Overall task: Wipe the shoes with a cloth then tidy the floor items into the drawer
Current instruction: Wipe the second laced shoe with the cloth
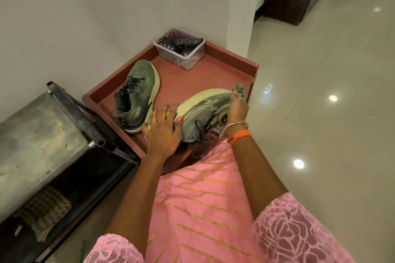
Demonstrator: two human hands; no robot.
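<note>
Pink lace sleeves [299, 226] and a gold-striped lap fill the near part of the head view as a person leans over a reddish-brown drawer [255, 69] pulled out on the tiled floor [320, 113], mid-wipe on a pair of worn green shoes. Left hand [163, 132] grips the heel of the near shoe [198, 109], fingers curled over the sole edge, apparently to steady it on its side w/ the pale sole turned up. Right hand [237, 107], bangles at the wrist, clutches a small ragged cloth [239, 89] pressed at the toe end, by the drawer's right edge. Second shoe [136, 94] sits upright along the drawer's left side, likely awaiting its turn. Clear plastic tub [181, 53] w/ remotes occupies the far corner, against the wall. Dark metal stand [42, 134] is at left, w/ a checked rag [47, 207] on its lower shelf. Wiping looks underway; tidying not yet started.
</note>
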